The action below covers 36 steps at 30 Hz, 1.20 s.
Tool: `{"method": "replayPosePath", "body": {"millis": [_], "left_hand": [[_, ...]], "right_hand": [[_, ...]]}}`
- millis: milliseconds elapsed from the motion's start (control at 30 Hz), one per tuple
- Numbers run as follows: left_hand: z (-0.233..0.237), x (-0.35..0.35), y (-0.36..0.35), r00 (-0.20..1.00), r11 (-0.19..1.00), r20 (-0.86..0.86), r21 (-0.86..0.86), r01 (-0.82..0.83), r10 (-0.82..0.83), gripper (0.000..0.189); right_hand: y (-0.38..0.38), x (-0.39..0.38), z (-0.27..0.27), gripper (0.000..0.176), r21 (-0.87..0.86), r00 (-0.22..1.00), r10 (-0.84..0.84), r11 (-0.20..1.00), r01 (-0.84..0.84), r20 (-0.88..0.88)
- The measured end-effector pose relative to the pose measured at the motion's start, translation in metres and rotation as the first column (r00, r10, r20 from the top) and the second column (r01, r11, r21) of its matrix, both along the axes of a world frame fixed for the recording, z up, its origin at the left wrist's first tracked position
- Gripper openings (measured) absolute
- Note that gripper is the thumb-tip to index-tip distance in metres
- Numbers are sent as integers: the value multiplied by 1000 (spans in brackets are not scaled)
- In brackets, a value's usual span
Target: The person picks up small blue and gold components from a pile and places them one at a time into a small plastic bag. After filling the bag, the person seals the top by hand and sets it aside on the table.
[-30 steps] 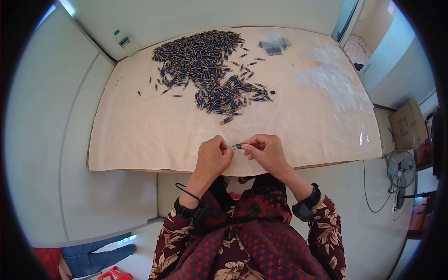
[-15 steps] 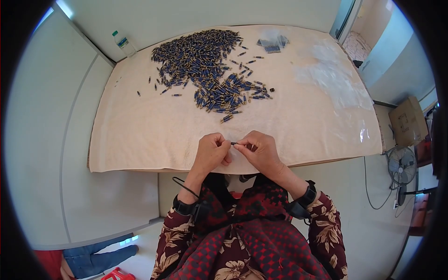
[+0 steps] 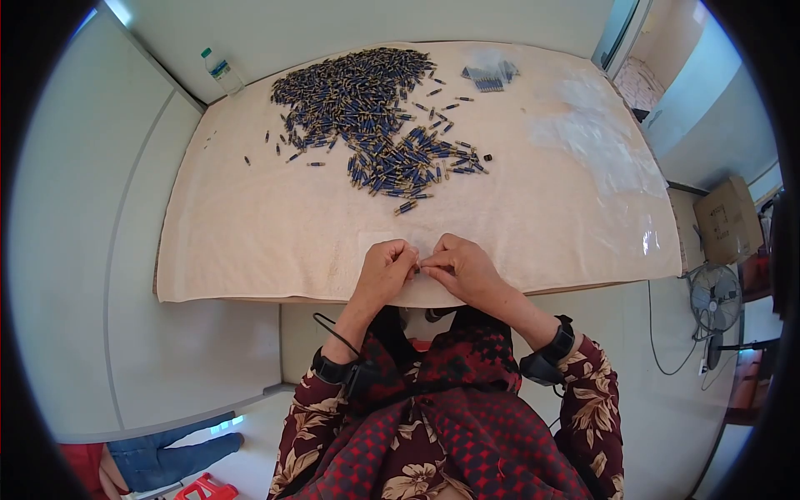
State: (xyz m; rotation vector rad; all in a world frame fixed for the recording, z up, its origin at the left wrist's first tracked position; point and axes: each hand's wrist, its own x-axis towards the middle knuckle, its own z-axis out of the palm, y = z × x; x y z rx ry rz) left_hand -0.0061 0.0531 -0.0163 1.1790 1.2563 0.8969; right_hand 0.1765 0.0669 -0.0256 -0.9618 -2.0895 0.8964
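My left hand (image 3: 388,271) is closed in a pinch above the front part of the cloth. Facing it, my right hand (image 3: 461,268) also pinches with thumb and forefinger, the fingertips of both hands almost meeting. Between them shows a bit of a small dark cylindrical piece (image 3: 418,267), mostly hidden by the fingers. Beyond the hands lies a large heap of small blue-and-brass cylindrical pieces (image 3: 354,96), with a smaller heap (image 3: 396,162) spreading toward me. A few loose ones (image 3: 406,207) lie nearest my hands.
A pale cloth (image 3: 250,242) covers the table. Clear plastic bags (image 3: 596,137) lie at the right, and a bag with a row of pieces (image 3: 492,79) at the back. A bottle (image 3: 221,71) stands back left. A fan (image 3: 715,296) and carton (image 3: 727,212) are off to the right.
Both hands have shifted slightly, and their fingertips sit a little lower. The dark piece between them shows less than before. The heaps have not changed.
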Motion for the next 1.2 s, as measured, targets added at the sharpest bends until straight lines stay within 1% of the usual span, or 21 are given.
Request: {"method": "replayPosePath", "body": {"millis": [67,100,167,200,267,333,367,500,567,600,633,667,700,733,767,800,867,933,1033,1133,1200], "left_hand": [[-5,-1,0,1000,999,-13,32,-1,1,23],[-6,1,0,1000,998,-24,62,2,0,24],[-6,2,-1,999,996,-34,94,2,1,24],[-5,2,-2,1000,999,-13,53,-10,11,24],[-1,2,-4,999,999,27,-28,-31,32,24],[2,1,-4,1000,1000,11,-16,-15,15,24],[4,1,-3,1000,1000,-5,-10,3,-3,24],[16,-4,4,998,998,-33,2,57,-57,23],[18,-11,12,996,997,-39,4,74,-74,23],[16,-15,20,989,988,-149,151,30,-7,20],[12,-19,28,966,955,-247,298,3,75,17],[8,-21,35,930,899,-328,439,-7,168,15],[2,-21,43,931,898,-325,440,-7,167,15],[-4,-21,52,879,871,-417,491,3,231,13],[-7,-21,59,813,842,-498,540,20,301,12],[-11,-21,64,735,810,-567,585,42,372,13],[-12,-18,64,736,824,-572,566,36,361,14],[-12,-13,65,741,857,-587,514,30,326,15],[-11,-11,65,726,859,-609,509,47,321,14],[-11,-12,65,714,859,-626,507,68,313,14],[-11,-10,67,709,850,-640,516,108,298,13]], "right_hand": [[0,1,4,11,11,996,18,1000,-20,91],[0,2,6,11,10,996,20,1000,-21,91],[1,5,10,9,71,984,61,995,-74,166],[3,6,12,9,104,976,81,989,-104,204],[5,9,18,9,118,970,113,983,-141,216],[7,11,24,9,135,955,169,969,-205,242],[8,11,23,9,141,955,168,968,-207,245],[10,8,28,11,220,970,111,963,-158,215],[12,11,36,11,159,968,41,984,-82,247],[14,11,40,11,129,964,6,991,-41,264],[19,9,42,11,130,964,5,991,-41,265],[28,7,42,10,137,972,-55,990,24,228],[37,4,42,10,143,975,-115,986,88,191],[47,1,41,9,148,973,-174,977,152,152],[57,-2,36,9,153,973,-174,977,151,151],[69,-6,27,8,215,973,-196,962,168,118],[86,-13,14,7,330,970,-237,921,208,49],[91,-16,9,7,340,967,-244,918,205,74],[93,-20,6,9,349,962,-240,919,184,127],[83,-21,6,13,294,950,-267,932,212,159],[76,-20,9,14,321,953,-251,928,188,168]]}}
